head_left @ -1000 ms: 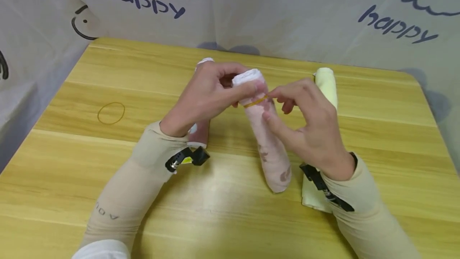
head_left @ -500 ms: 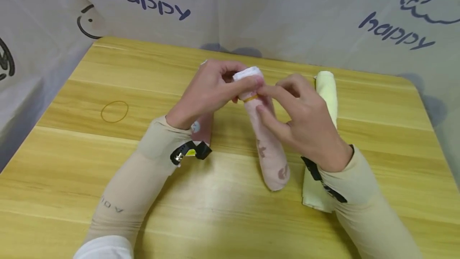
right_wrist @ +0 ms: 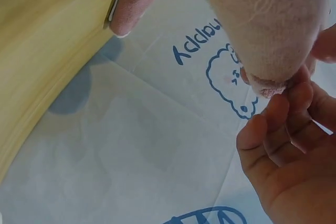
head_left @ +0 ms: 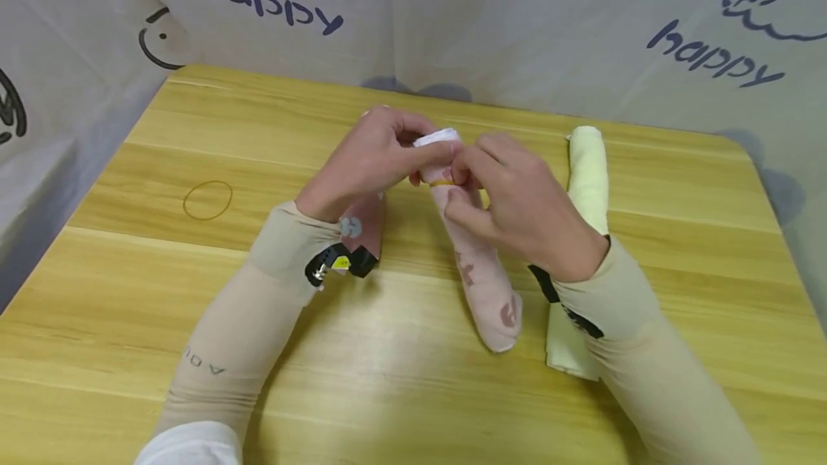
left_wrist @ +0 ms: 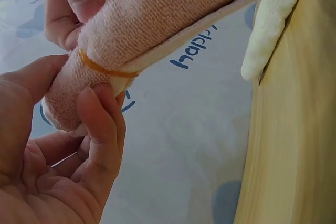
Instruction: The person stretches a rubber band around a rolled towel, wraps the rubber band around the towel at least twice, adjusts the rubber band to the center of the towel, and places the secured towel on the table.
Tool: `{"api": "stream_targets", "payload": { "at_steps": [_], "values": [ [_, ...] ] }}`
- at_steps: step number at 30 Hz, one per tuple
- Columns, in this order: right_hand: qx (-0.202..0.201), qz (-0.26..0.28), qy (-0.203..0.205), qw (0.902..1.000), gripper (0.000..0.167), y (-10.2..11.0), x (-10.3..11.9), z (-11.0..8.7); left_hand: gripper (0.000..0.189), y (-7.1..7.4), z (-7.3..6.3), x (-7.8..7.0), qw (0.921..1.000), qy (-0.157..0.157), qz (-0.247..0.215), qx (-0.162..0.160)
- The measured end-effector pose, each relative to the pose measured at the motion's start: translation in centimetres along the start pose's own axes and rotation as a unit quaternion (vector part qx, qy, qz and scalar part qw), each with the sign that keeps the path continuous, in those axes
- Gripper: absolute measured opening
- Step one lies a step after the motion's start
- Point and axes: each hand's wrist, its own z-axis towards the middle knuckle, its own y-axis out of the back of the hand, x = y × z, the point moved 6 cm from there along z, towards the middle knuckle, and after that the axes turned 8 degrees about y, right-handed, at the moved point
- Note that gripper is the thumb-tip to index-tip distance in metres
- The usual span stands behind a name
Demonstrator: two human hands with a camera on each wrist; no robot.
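A rolled pink towel [head_left: 481,285] with darker patches slants across the middle of the head view, its white end farthest away. Around it near that end runs an orange rubber band [head_left: 442,182], which the left wrist view also shows circling the terry cloth. My left hand [head_left: 375,156] grips the towel's far end between thumb and fingers, just beyond the band. With thumb and bent index finger, my right hand [head_left: 523,199] pinches the band at its right side. In the right wrist view the towel's narrow end covers part of those fingers.
On the wooden table [head_left: 413,393], a rolled pale yellow towel [head_left: 588,171] lies at the right, partly under the right forearm. Another pink roll [head_left: 365,228] sits behind the left wrist. A loose rubber band [head_left: 184,204] lies at the left. A printed cloth [head_left: 484,27] hangs behind.
My right hand has shifted left and its fingers have closed in at the rubber band. The band sits straighter across the towel than before. The left hand keeps its grip.
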Motion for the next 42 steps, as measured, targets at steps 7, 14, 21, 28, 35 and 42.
{"api": "stream_targets", "payload": {
  "at_steps": [7, 14, 21, 28, 35, 42],
  "values": [
    [0.009, 0.022, -0.022, 0.9995, 0.012, 0.0, -0.4, -0.1, 0.024, 0.1, 0.5, 0.3, 0.9994, 0.012, -0.030, 0.007],
    [0.078, 0.044, -0.058, 0.9943, 0.010, -0.8, -0.6, -0.2, 0.019, -0.4, 0.2, 0.1, 0.9999, 0.013, -0.012, 0.000],
    [0.070, 0.024, -0.036, 0.9966, 0.018, -1.2, 0.0, -0.7, 0.022, -0.4, 0.2, 0.3, 0.9998, 0.013, -0.009, -0.008],
    [0.052, 0.012, -0.021, 0.9984, 0.014, -1.8, 0.8, -1.6, 0.026, 0.2, 0.6, 0.7, 0.9994, 0.009, -0.019, -0.027],
    [0.052, 0.003, -0.007, 0.9986, 0.017, -2.4, 1.6, -2.2, 0.026, 0.7, 0.9, 1.0, 0.9965, -0.010, -0.051, -0.066],
    [0.040, -0.001, 0.014, 0.9991, 0.018, -2.7, 2.2, -2.9, 0.025, 1.1, 1.0, 1.2, 0.9943, -0.022, -0.053, -0.090]
  ]
}}
